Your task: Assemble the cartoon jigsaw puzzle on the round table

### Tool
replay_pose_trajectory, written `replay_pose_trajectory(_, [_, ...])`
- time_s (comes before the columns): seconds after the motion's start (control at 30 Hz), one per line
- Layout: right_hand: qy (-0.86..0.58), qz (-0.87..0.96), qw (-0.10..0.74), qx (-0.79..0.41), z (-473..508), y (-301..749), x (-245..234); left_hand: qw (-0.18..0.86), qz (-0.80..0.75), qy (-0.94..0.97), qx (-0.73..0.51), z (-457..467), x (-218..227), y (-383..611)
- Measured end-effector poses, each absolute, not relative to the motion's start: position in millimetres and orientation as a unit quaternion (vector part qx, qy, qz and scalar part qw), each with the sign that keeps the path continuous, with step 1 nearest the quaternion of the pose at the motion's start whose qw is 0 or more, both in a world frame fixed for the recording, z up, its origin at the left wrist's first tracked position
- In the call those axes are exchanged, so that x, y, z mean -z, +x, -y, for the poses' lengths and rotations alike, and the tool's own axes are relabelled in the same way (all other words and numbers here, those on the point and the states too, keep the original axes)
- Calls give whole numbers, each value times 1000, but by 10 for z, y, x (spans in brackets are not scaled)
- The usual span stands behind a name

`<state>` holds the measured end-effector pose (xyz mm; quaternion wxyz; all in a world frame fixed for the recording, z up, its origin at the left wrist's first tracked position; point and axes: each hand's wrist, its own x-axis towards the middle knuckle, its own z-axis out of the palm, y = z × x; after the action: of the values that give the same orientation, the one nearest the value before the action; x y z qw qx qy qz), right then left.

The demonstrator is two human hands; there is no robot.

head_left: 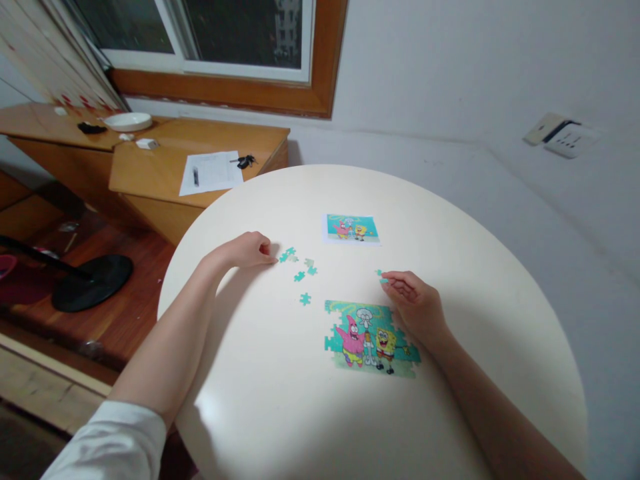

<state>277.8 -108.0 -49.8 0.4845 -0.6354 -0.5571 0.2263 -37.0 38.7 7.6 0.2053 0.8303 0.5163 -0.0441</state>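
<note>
A partly assembled cartoon jigsaw puzzle [370, 340] lies on the round cream table [280, 400]. My right hand [415, 303] rests at its upper right corner, fingers pinched on a teal puzzle piece [381, 275]. My left hand [245, 251] lies on the table with curled fingers, its fingertips just left of several loose teal pieces [299, 267]. A small reference picture [351, 228] of the same cartoon lies farther back.
A wooden desk [160, 167] at the back left holds a paper sheet [211, 172], keys [244, 160] and a white plate [127, 121]. A black stand base [93, 281] sits on the wooden floor. A wall socket [560, 133] is at right.
</note>
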Motion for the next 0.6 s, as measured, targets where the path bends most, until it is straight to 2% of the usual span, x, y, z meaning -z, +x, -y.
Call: replay_pose_trajectory(0.6, [-632, 566, 478, -228, 1076, 2770, 482, 204, -514, 832, 43, -361, -122, -348])
